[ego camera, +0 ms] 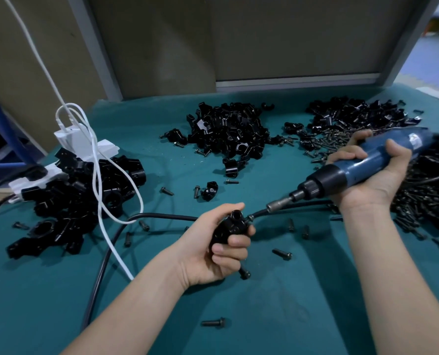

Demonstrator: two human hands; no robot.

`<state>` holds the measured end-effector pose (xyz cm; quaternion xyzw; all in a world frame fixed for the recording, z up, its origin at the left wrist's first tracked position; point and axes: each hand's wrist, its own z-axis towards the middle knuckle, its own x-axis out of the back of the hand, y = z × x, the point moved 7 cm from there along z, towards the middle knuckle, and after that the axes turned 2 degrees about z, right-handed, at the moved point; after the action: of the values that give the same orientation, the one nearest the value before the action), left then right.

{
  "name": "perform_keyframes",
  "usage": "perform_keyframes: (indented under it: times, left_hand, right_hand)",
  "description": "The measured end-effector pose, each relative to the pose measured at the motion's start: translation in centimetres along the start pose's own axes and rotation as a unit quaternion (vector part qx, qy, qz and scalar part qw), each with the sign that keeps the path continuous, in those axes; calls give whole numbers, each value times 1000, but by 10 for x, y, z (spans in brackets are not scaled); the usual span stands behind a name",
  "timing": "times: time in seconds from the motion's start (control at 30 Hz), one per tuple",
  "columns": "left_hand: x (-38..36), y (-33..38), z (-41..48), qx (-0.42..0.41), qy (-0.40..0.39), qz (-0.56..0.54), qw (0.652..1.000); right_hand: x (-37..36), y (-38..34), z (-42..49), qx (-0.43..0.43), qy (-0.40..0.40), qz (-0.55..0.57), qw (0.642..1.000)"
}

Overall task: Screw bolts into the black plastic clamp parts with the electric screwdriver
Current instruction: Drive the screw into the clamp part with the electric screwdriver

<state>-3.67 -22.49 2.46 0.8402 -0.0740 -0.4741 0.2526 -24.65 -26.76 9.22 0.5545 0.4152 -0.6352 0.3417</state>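
My left hand (221, 248) grips a black plastic clamp part (232, 225) near the middle of the table. A bolt (249, 218) sticks out of the part's right side. My right hand (372, 172) holds the blue electric screwdriver (361, 166), slanted down to the left. Its metal bit (277, 204) ends a short way up and right of that bolt, not touching it. A pile of black clamp parts (228, 131) lies at the back centre. Another heap of larger black parts (77, 196) lies at the left.
Loose bolts (282, 253) are scattered on the green table cover (277, 298). A further pile of parts and bolts (351, 121) sits at back right. A white power strip (82, 144) with white cables is at the left. A black cable (103, 265) curves across the table.
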Motion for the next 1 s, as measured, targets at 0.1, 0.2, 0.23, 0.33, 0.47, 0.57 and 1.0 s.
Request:
perform_keyframes:
  times: [0.1, 0.2, 0.23, 0.33, 0.47, 0.57, 1.0]
  left_hand:
    - [0, 1, 0, -24, 17, 61, 998]
    - [1, 3, -2, -32, 27, 76, 996]
    - [1, 4, -2, -35, 29, 76, 996]
    - [3, 5, -2, -32, 45, 77, 995]
    - [4, 4, -2, -23, 62, 74, 995]
    - [7, 3, -2, -19, 86, 70, 994]
    - [2, 0, 1, -14, 91, 39, 995]
  right_hand:
    - [3, 9, -1, -13, 11, -27, 1000]
    - [2, 18, -3, -22, 9, -54, 998]
    - [1, 19, -3, -25, 7, -55, 998]
    - [1, 20, -4, -29, 4, -57, 998]
    - [2, 20, -5, -29, 1, -64, 998]
    - [1, 20, -4, -30, -1, -73, 997]
    - [7, 24, -3, -36, 20, -64, 997]
